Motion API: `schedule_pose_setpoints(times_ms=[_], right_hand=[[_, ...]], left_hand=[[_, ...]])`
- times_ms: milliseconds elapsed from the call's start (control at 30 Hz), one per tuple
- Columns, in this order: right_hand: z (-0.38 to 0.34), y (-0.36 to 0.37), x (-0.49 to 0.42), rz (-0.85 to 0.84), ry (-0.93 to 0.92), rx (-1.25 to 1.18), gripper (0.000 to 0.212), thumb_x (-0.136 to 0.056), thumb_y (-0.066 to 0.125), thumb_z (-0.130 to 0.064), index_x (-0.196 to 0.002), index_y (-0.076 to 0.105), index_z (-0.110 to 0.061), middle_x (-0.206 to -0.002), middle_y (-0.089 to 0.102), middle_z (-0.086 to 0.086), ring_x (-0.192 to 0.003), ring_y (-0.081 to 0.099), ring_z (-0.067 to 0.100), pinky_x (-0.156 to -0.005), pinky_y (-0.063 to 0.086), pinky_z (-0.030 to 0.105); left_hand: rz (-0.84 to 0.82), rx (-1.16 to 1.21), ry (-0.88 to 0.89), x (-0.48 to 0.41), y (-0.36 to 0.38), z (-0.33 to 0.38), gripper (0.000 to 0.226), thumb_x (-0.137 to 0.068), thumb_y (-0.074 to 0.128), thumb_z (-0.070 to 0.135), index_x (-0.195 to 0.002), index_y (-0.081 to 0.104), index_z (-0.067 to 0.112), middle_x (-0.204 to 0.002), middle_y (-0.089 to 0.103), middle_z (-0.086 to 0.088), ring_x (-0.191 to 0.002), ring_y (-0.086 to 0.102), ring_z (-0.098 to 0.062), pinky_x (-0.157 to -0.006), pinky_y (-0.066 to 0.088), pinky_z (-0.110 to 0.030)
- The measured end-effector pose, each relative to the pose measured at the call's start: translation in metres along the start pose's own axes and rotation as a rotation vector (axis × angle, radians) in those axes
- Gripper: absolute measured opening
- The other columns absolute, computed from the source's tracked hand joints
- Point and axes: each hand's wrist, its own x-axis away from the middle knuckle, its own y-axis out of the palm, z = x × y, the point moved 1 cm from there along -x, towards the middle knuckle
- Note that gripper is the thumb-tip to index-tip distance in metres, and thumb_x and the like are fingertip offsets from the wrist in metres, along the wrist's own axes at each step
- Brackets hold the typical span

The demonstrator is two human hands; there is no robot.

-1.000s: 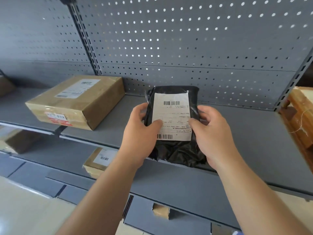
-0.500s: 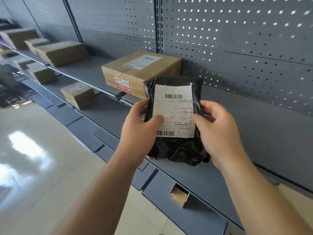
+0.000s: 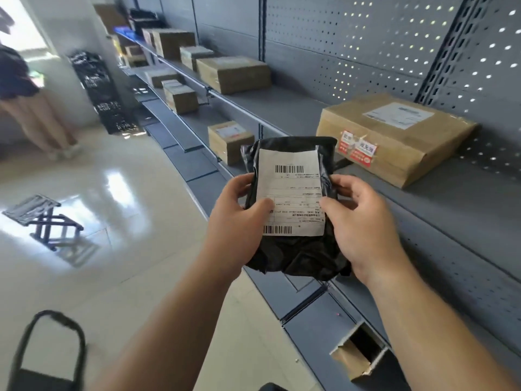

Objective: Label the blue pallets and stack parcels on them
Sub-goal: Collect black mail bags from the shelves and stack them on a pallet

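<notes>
**A:** In the head view, why was the black parcel [image 3: 293, 210] held at centre frame, label [image 3: 293, 193] up?

**B:** Probably so its address could be read before choosing a pallet. The left hand [image 3: 239, 221] and right hand [image 3: 363, 221] both grasped it by its sides, thumbs on the label, clear of the shelf [image 3: 451, 210].

**A:** And the brown box [image 3: 394, 136] at right?

**B:** It lay flat on that shelf, apart from the parcel. No blue pallet showed; stacking looked not yet begun.
</notes>
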Motion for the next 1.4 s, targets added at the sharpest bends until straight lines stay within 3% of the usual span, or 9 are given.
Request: schedule_pose_setpoints(times_ms=[167, 300, 467, 600, 700, 900, 1000, 1200, 1400], right_hand=[[-0.010, 0.097, -0.008, -0.117, -0.016, 0.004, 0.029, -0.089, 0.067, -0.032, -0.116, 0.063, -0.041, -0.107, 0.068, -0.020, -0.098, 0.063, -0.007, -0.060, 0.053, 0.008], [-0.013, 0.167, -0.008, -0.223, -0.003, -0.033, 0.026, -0.092, 0.068, -0.022, -0.115, 0.065, -0.034, -0.103, 0.069, -0.020, -0.093, 0.060, -0.018, -0.060, 0.054, 0.009], [-0.012, 0.243, -0.016, -0.358, 0.018, -0.053, 0.025, -0.093, 0.068, -0.018, -0.114, 0.066, -0.031, -0.104, 0.071, -0.017, -0.091, 0.065, -0.010, -0.058, 0.054, 0.011], [-0.009, 0.296, -0.032, -0.458, 0.052, -0.078, 0.020, -0.090, 0.070, -0.026, -0.103, 0.065, -0.040, -0.102, 0.071, -0.017, -0.094, 0.069, 0.003, -0.061, 0.060, 0.022], [-0.004, 0.336, -0.053, -0.523, 0.047, -0.061, 0.025, -0.088, 0.075, -0.028, -0.107, 0.064, -0.039, -0.103, 0.072, -0.016, -0.093, 0.071, 0.005, -0.067, 0.063, 0.030], [0.002, 0.409, -0.126, -0.616, 0.030, -0.066, 0.029, -0.091, 0.073, -0.023, -0.118, 0.065, -0.030, -0.107, 0.071, -0.012, -0.094, 0.070, 0.005, -0.067, 0.064, 0.028], [-0.004, 0.443, -0.173, -0.664, -0.001, -0.086, 0.028, -0.092, 0.072, -0.022, -0.118, 0.065, -0.029, -0.106, 0.071, -0.013, -0.094, 0.069, 0.004, -0.065, 0.063, 0.024], [-0.009, 0.515, -0.234, -0.790, -0.038, -0.130, 0.027, -0.093, 0.071, -0.023, -0.115, 0.063, -0.036, -0.103, 0.070, -0.019, -0.091, 0.067, -0.004, -0.059, 0.055, 0.013], [-0.012, 0.593, -0.274, -0.882, -0.033, -0.138, 0.026, -0.093, 0.070, -0.024, -0.098, 0.061, -0.048, -0.097, 0.071, -0.021, -0.090, 0.071, 0.002, -0.070, 0.062, 0.026]], left_hand=[[0.123, -0.014, -0.005, -0.023, -0.088, -0.016, 0.054, -0.077, 0.063, 0.031, -0.131, 0.061, 0.036, -0.119, 0.067, 0.019, -0.091, 0.074, -0.010, -0.064, 0.061, -0.023], [0.215, -0.010, -0.029, -0.033, -0.150, -0.031, 0.048, -0.087, 0.065, 0.019, -0.134, 0.060, 0.031, -0.120, 0.067, 0.016, -0.086, 0.073, 0.000, -0.060, 0.059, -0.019], [0.334, -0.001, -0.094, -0.050, -0.210, -0.054, 0.045, -0.089, 0.065, 0.016, -0.130, 0.061, 0.032, -0.120, 0.068, 0.016, -0.088, 0.074, -0.004, -0.071, 0.065, -0.031], [0.407, 0.012, -0.137, -0.071, -0.240, -0.069, 0.051, -0.079, 0.065, 0.025, -0.130, 0.062, 0.032, -0.123, 0.068, 0.013, -0.096, 0.075, -0.012, -0.074, 0.065, -0.034], [0.477, 0.010, -0.152, -0.096, -0.260, -0.077, 0.056, -0.075, 0.065, 0.028, -0.131, 0.061, 0.031, -0.123, 0.067, 0.012, -0.095, 0.075, -0.013, -0.072, 0.065, -0.034], [0.577, -0.017, -0.146, -0.178, -0.285, -0.076, 0.058, -0.075, 0.068, 0.027, -0.132, 0.060, 0.029, -0.126, 0.067, 0.008, -0.098, 0.075, -0.019, -0.079, 0.065, -0.043], [0.623, -0.005, -0.115, -0.221, -0.295, -0.068, 0.051, -0.081, 0.071, 0.024, -0.131, 0.059, 0.029, -0.125, 0.065, 0.009, -0.094, 0.076, -0.018, -0.073, 0.066, -0.041], [0.740, 0.032, -0.100, -0.290, -0.329, -0.074, 0.037, -0.087, 0.075, 0.020, -0.108, 0.058, 0.045, -0.122, 0.064, 0.011, -0.101, 0.074, -0.018, -0.074, 0.066, -0.040], [0.813, 0.096, -0.128, -0.352, -0.376, -0.087, 0.030, -0.078, 0.076, 0.026, -0.102, 0.066, 0.041, -0.104, 0.074, 0.016, -0.094, 0.077, -0.018, -0.075, 0.066, -0.040]])
